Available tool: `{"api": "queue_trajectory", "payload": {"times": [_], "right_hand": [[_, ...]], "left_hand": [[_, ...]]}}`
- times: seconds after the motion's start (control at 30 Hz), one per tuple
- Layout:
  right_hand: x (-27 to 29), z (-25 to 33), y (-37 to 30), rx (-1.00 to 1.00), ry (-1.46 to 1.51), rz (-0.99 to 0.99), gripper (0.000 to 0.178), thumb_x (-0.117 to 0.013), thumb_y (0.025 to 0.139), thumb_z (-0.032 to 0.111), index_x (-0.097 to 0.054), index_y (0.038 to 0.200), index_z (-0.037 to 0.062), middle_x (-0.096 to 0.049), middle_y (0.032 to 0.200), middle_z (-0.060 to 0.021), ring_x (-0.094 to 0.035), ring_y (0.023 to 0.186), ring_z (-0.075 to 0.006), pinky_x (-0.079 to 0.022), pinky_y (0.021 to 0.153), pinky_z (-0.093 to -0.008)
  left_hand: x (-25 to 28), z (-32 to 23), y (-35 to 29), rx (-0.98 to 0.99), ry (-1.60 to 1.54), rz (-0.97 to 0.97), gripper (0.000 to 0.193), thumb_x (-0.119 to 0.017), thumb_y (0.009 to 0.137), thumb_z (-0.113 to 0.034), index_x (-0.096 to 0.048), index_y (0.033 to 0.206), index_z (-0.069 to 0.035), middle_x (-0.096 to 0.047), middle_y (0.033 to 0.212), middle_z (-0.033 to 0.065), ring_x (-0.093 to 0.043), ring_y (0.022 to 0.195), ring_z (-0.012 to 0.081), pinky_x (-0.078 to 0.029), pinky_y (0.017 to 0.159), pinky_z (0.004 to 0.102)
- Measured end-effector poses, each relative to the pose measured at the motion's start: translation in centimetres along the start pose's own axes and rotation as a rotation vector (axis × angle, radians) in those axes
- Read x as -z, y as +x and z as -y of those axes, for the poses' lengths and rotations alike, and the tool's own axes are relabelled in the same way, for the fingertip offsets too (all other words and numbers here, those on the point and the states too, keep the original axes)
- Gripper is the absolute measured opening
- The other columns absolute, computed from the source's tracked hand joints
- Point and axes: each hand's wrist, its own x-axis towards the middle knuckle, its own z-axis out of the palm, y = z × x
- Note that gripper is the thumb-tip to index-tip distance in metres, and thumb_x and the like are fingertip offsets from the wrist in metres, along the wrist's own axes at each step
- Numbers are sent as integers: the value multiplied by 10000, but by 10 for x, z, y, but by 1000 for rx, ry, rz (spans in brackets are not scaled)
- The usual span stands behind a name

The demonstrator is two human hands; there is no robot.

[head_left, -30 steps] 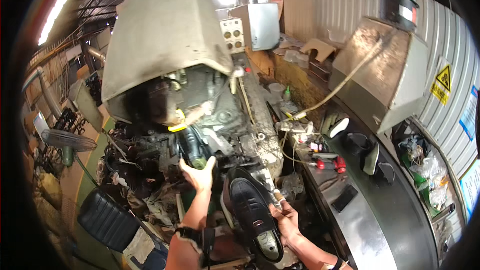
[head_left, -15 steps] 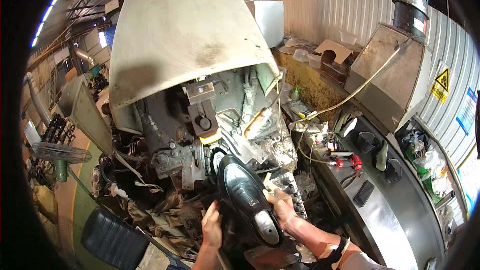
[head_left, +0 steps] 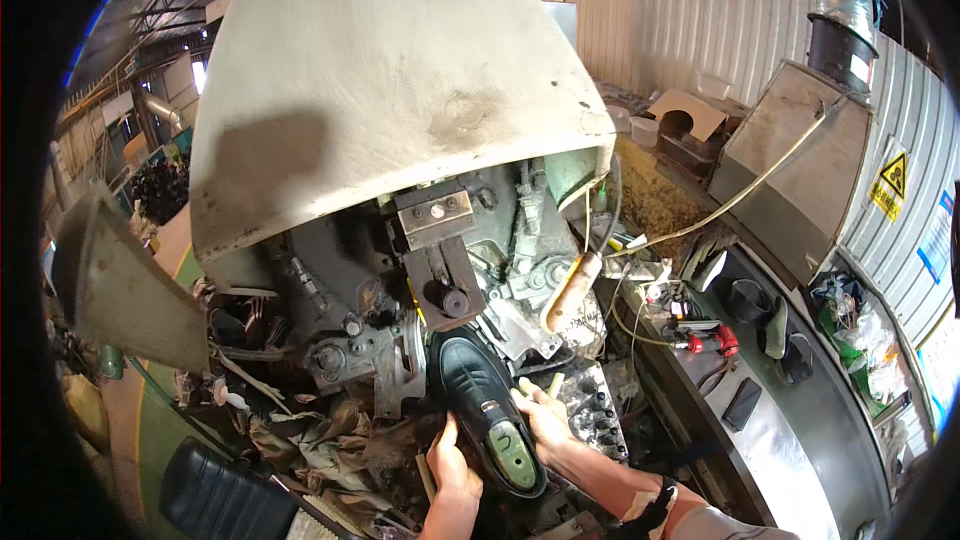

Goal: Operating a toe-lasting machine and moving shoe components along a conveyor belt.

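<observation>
A black leather shoe [head_left: 470, 380] with a pale green last [head_left: 514, 457] in its opening lies slanted, toe away from me, heel toward me. Its toe reaches below the dark metal block [head_left: 437, 285] of a machine. My right hand [head_left: 548, 428] is closed on the shoe's right side near the opening. Against the left side near the heel, my left hand [head_left: 454, 462] is closed on the shoe, its fingers partly hidden. Pale yellow sticks [head_left: 556, 386] stand by the right fingertips; I cannot tell whether the hand touches them.
A large cream hood [head_left: 400, 60] overhangs the machine. To the right, a metal bench [head_left: 770, 460] carries a phone [head_left: 741, 404], a red tool [head_left: 712, 341] and dark shoe parts. A black padded seat [head_left: 215, 490] is at lower left, near crumpled brown cloth or paper [head_left: 340, 450].
The shoe's toe has come in under the machine block. My left hand, apart from the shoe before, is now against its side. The whole view has shifted nearer the hood.
</observation>
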Motion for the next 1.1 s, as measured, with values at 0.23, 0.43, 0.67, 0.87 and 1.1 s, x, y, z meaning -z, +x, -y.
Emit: {"api": "queue_trajectory", "payload": {"times": [0.23,0.43,0.67,0.87,1.1], "right_hand": [[8,-3,10,-71,70,15,653,-698,919,87,-395,1495,36,-576,1325,-142,-587,1141,-199,-503,960,-343],[11,-18,28,-10,105,71,634,-684,917,42,-392,1479,67,-655,1191,-122,-656,997,-193,-548,880,-331],[1,-22,40,90,218,122,549,-697,916,44,-434,1397,70,-686,1092,-100,-688,892,-174,-586,769,-324],[6,-23,37,24,198,95,476,-702,920,64,-481,1341,37,-681,1113,-110,-688,925,-192,-581,806,-318],[26,-5,29,-35,39,200,495,-660,966,132,-401,1370,8,-684,1035,-113,-690,826,-176,-592,747,-304]], "left_hand": [[2,13,10,-24,-50,-24,302,-602,990,-266,-676,1104,4,-700,1104,123,-667,952,257,-526,875,382],[16,30,33,-374,109,-140,236,-633,977,-241,-665,908,-18,-674,879,61,-626,764,179,-499,735,310],[46,44,69,-414,141,-53,225,-577,1011,-218,-668,911,-38,-679,841,43,-646,721,163,-528,656,296],[38,40,63,-352,142,-46,285,-528,1032,-273,-669,1039,-25,-699,963,71,-669,802,177,-550,727,326],[28,23,43,-159,8,-87,251,-562,1019,-212,-668,972,11,-677,902,46,-640,768,171,-509,723,301]]}}
